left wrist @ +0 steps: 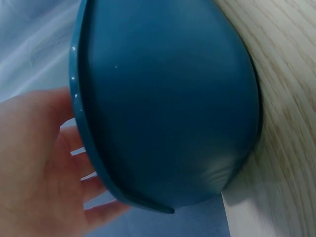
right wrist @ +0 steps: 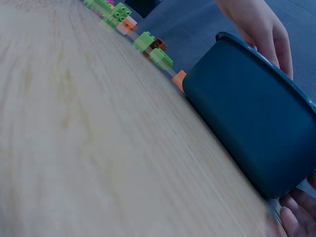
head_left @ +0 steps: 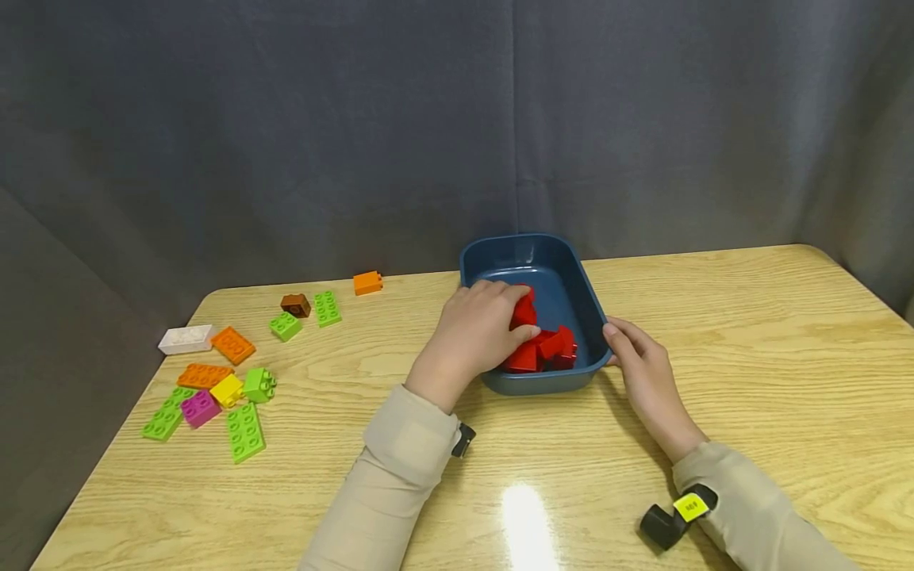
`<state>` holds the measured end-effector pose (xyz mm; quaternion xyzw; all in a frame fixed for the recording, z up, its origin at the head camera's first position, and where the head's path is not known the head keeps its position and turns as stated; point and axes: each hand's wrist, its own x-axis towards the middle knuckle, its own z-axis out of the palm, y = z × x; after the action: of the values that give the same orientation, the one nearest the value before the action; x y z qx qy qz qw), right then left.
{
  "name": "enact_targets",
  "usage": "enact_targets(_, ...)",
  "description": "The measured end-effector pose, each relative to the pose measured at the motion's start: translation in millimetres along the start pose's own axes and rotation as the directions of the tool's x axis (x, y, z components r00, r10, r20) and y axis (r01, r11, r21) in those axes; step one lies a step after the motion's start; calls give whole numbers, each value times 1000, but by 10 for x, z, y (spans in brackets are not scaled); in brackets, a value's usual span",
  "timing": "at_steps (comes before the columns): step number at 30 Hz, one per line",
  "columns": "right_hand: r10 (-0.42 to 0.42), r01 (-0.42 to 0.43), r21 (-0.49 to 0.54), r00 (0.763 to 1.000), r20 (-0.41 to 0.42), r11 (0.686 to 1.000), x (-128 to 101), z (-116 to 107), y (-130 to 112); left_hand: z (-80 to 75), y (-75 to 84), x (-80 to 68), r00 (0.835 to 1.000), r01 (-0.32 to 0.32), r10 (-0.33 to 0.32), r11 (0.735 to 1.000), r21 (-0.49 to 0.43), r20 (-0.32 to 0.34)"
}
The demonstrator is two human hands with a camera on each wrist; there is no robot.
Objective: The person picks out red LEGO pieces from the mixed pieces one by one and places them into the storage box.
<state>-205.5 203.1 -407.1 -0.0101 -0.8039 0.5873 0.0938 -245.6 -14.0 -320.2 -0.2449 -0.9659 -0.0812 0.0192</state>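
Note:
A dark blue plastic bin (head_left: 543, 385) stands on the table with several red toy bricks (head_left: 524, 357) heaped at its near end. My left hand (head_left: 474, 329) reaches over the bin's left rim, thumb and fingers around a red brick in the head view. Its fingertips drop behind the bin wall (left wrist: 173, 98) in the left wrist view, so I cannot tell whether they grip that brick. At the right side my right hand (head_left: 646, 381) holds the bin, thumb at the rim and fingers against the outer wall. Those fingers (right wrist: 301, 210) show at the bin's lower corner in the right wrist view.
Loose toy bricks lie on the table's left: lime green plates (head_left: 245, 432), orange plates (head_left: 232, 345), a yellow brick (head_left: 227, 390), a magenta brick (head_left: 200, 408) and a white one (head_left: 187, 339). An orange brick (head_left: 367, 283) sits by the back edge. Behind hangs a grey curtain (head_left: 357, 135).

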Motion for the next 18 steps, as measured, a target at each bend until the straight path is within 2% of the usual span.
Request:
enact_targets(11, -12, 12, 25, 1000, 12, 1000, 20, 11, 23, 13, -18, -14, 999, -9, 8, 999, -31, -44)
enact_targets(16, -43, 41, 105, 999, 14, 994, 33, 44, 45, 8, -38, -15, 992, 0, -5, 999, -39, -124)
enact_targets(18, -38, 36, 107, 999, 13, 994, 44, 48, 48, -4, -62, -24, 986, 4, -9, 999, -33, -167)
